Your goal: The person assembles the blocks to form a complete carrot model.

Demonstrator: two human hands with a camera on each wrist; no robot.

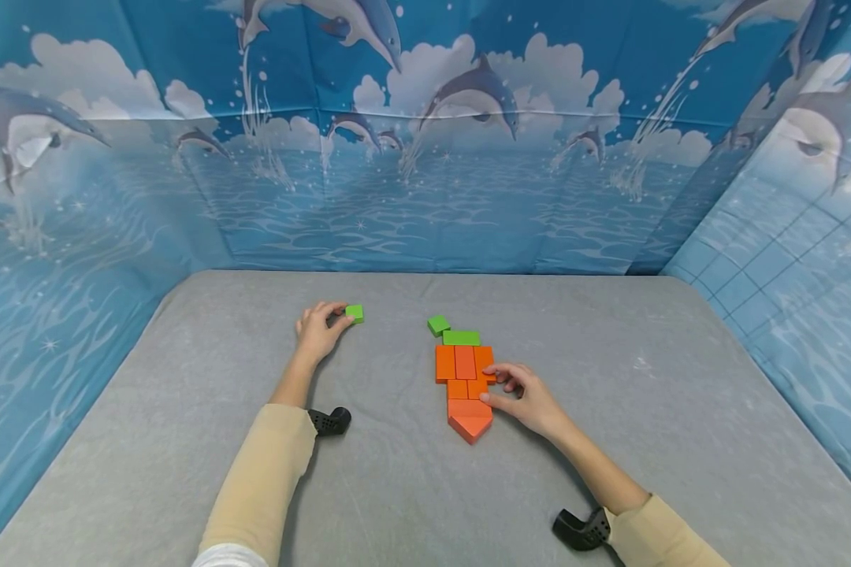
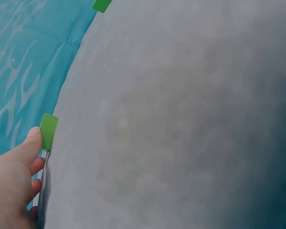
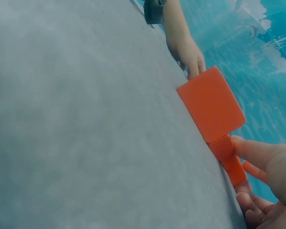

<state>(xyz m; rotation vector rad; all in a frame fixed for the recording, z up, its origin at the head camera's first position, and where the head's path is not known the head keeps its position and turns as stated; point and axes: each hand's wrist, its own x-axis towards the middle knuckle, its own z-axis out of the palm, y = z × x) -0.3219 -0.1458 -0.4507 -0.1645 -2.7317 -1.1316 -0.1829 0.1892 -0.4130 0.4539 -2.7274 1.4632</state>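
My left hand point(image 1: 318, 331) pinches a small green block point(image 1: 354, 314) between thumb and fingers at the table's far left; the left wrist view shows the same block point(image 2: 49, 131) at the thumb tip. Orange blocks point(image 1: 465, 363) lie together in the middle, with a pointed orange-red block point(image 1: 470, 419) at the near end. A long green block point(image 1: 461, 338) touches their far end, and another small green block point(image 1: 438, 325) sits tilted at its left corner. Along the orange blocks' right side, my right hand point(image 1: 529, 400) rests its thumb and fingertips, loosely bent and spread.
A grey cloth-covered table point(image 1: 610, 339) carries the blocks. Blue dolphin-printed curtains point(image 1: 432, 205) stand behind it and along both sides. Black wrist-worn devices point(image 1: 331, 421) extend from both sleeves.
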